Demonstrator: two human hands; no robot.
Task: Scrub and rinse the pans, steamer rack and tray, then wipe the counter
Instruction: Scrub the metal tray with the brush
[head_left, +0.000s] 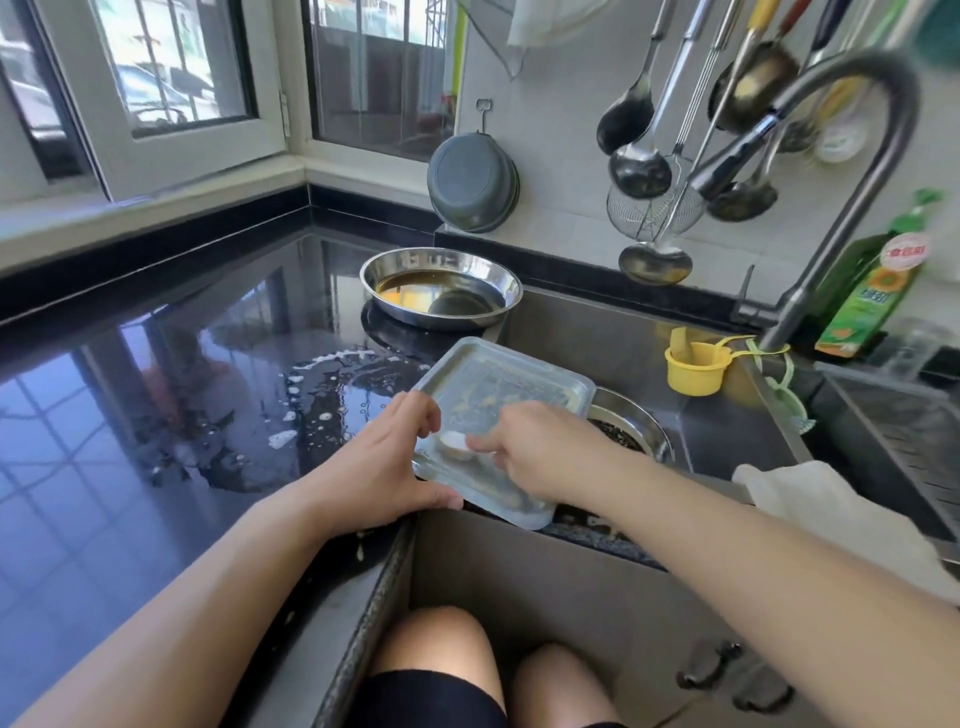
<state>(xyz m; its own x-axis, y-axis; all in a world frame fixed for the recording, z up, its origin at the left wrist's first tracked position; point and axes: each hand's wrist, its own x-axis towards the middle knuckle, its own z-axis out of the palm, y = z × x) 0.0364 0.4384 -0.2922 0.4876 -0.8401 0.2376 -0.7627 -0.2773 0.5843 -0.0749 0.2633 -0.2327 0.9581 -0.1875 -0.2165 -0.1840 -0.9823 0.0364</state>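
Observation:
A clear rectangular plastic tray with yellowish residue is tilted over the sink's left edge. My left hand grips its near left rim, thumb underneath and fingers over the edge. My right hand pinches a small white scrubbing piece against the tray's inside. A round steel pan holding brown liquid sits on the counter behind the tray. Another steel pan lies in the sink, partly hidden by the tray.
The black counter is wet with foam spots left of the sink. A yellow cup hangs in the sink near the faucet. A green detergent bottle stands at right. A white cloth lies on the sink's right rim. Ladles hang on the wall.

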